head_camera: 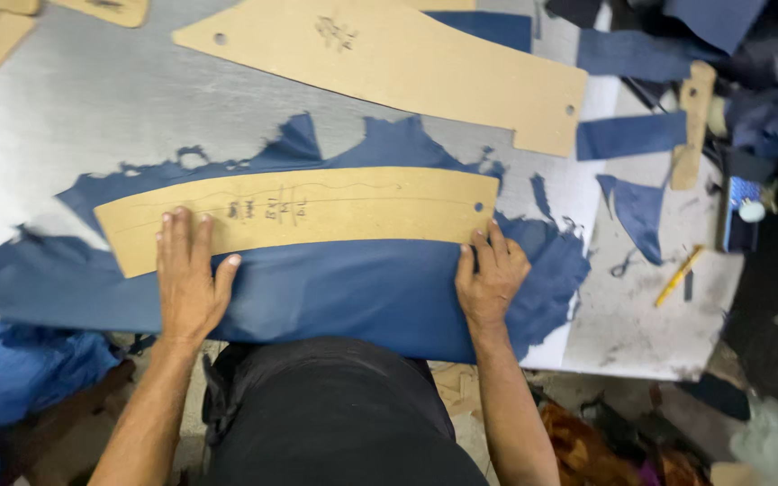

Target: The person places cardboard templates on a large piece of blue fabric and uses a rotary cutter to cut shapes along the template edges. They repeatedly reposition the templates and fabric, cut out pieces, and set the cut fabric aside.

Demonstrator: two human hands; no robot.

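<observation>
A long curved cardboard pattern (335,211) lies flat on a sheet of dark blue material (362,292) with ragged cut edges. My left hand (189,279) presses flat on the pattern's lower left part, fingers spread, thumb on the blue material. My right hand (490,277) rests flat on the blue material, its fingertips touching the pattern's lower right corner. Neither hand grips anything.
A larger cardboard pattern (407,63) lies at the back of the metal table (65,117). Blue offcuts (630,135) and a triangular scrap (638,214) lie to the right, beside a yellow pen (678,275). More blue scraps (29,364) hang at the lower left.
</observation>
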